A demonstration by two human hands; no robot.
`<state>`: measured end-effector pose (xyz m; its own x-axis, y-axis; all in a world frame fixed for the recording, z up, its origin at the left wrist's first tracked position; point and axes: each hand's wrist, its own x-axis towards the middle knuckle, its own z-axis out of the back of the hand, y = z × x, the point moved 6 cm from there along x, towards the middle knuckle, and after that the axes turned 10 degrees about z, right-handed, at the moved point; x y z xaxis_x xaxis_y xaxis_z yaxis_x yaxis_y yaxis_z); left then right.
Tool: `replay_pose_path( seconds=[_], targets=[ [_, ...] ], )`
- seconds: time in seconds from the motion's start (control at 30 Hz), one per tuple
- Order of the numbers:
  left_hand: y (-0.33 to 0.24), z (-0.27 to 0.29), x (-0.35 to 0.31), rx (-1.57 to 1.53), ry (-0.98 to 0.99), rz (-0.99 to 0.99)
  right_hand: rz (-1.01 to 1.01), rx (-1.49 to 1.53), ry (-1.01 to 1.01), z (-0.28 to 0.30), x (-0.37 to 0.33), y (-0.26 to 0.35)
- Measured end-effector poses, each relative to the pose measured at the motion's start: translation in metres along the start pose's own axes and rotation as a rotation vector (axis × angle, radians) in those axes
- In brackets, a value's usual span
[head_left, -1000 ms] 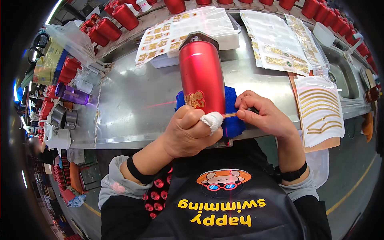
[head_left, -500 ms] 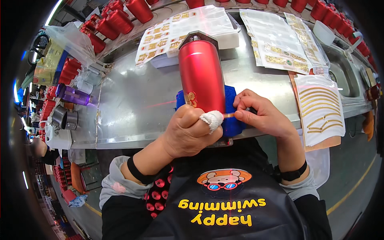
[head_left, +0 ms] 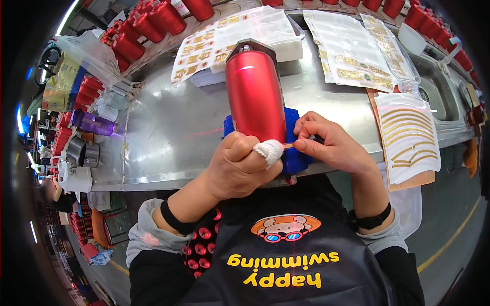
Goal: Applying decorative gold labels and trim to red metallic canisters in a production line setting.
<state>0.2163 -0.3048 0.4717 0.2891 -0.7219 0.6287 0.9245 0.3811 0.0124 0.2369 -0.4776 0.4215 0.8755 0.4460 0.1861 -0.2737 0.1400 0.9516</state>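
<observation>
A glossy red metal canister (head_left: 255,97) lies lengthwise in front of me, its far end against a dark angular holder (head_left: 247,44). Blue padding (head_left: 292,120) shows on both sides of its near end. My left hand (head_left: 237,166) is closed at that near end, its white-wrapped digit (head_left: 269,152) pressed to the red surface; its fingers hide the canister's edge. From beside the wrap a thin gold strip (head_left: 288,146) runs to the right. My right hand (head_left: 329,145) pinches the strip's end between thumb and forefinger.
Sheets of gold stickers (head_left: 204,48) lie at the back of the metal bench (head_left: 168,137), others (head_left: 352,56) to the right. Nearer on the right is a white sheet of curved gold strips (head_left: 408,135), before a sink (head_left: 441,97). Red canisters (head_left: 166,20) line the back; a purple bottle (head_left: 94,122) lies left.
The canister has turned: the gold emblem by my left hand has gone out of sight. Less of the gold strip shows between my hands. Both hands stay almost in place.
</observation>
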Motion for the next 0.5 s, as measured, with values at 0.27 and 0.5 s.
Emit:
replay_pose_path(
  seconds=[0.27, 0.5],
  targets=[
    [0.008, -0.001, -0.031, -0.026, -0.136, 0.255, 0.095, -0.152, -0.012, -0.004, 0.007, 0.009],
    [0.002, 0.003, -0.007, -0.027, -0.06, 0.029, 0.098, -0.123, -0.062, -0.003, 0.007, 0.003]
  ],
)
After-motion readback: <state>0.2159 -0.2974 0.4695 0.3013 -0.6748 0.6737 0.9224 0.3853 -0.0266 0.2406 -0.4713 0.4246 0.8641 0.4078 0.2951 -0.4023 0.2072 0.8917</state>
